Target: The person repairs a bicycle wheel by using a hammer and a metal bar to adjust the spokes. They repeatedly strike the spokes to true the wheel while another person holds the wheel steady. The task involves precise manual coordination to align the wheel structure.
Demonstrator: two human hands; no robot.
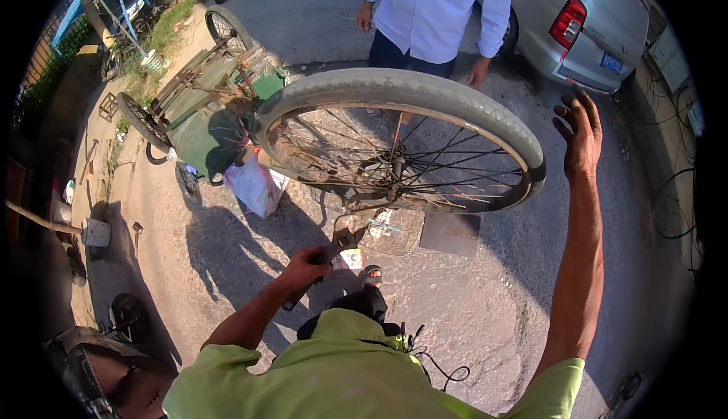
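Observation:
A large spoked wheel [425, 89] with a grey tyre lies nearly flat in front of me, its hub [396, 170] near the middle. My left hand [302, 269] grips a dark wrench [327, 256] whose head reaches up toward the frame below the hub. My right hand [580, 132] is raised with fingers spread, just right of the tyre and apart from it, holding nothing.
A person in a light blue shirt [436, 6] stands behind the wheel. A green cargo tricycle [205, 108] sits at left, a white bag [254, 184] beside it. A silver van [584, 17] is parked upper right. A metal plate [451, 233] lies on the concrete.

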